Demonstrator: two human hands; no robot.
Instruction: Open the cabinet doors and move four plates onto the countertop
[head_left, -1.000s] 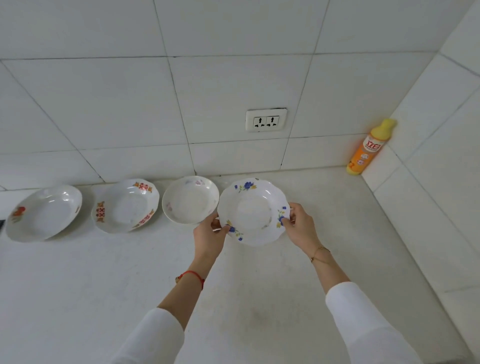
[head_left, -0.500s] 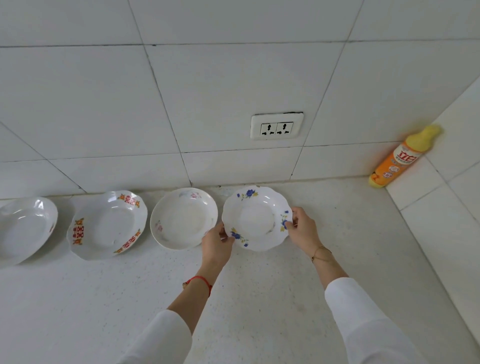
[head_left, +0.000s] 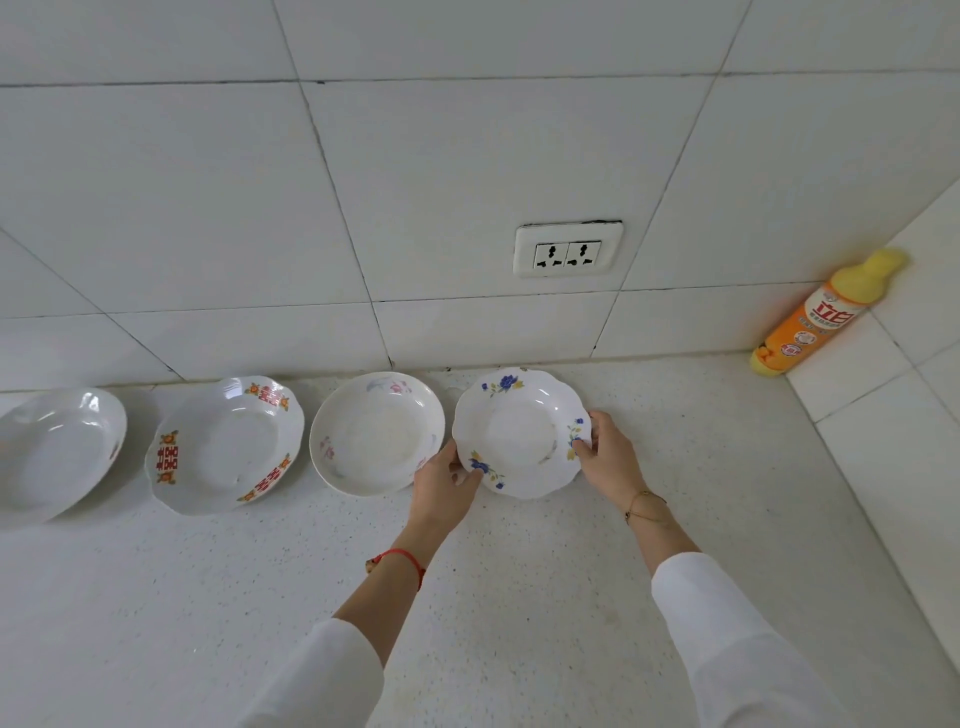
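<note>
A white scalloped plate with blue flowers (head_left: 519, 428) rests low on the speckled countertop (head_left: 519, 597) near the back wall. My left hand (head_left: 444, 486) grips its near-left rim and my right hand (head_left: 605, 457) grips its right rim. To its left stand three more plates in a row: a plain one with faint pink flowers (head_left: 376, 431), one with red and orange marks (head_left: 228, 444), and a white one (head_left: 52, 452) cut off by the left edge. No cabinet is in view.
An orange and yellow detergent bottle (head_left: 823, 314) stands in the back right corner against the tiled side wall (head_left: 904, 415). A double wall socket (head_left: 567, 249) sits above the plates. Bare countertop stretches in front of the plates.
Both hands have carried the blue-flowered plate away from me toward the wall and lowered it beside the plain plate. The view has shifted a little.
</note>
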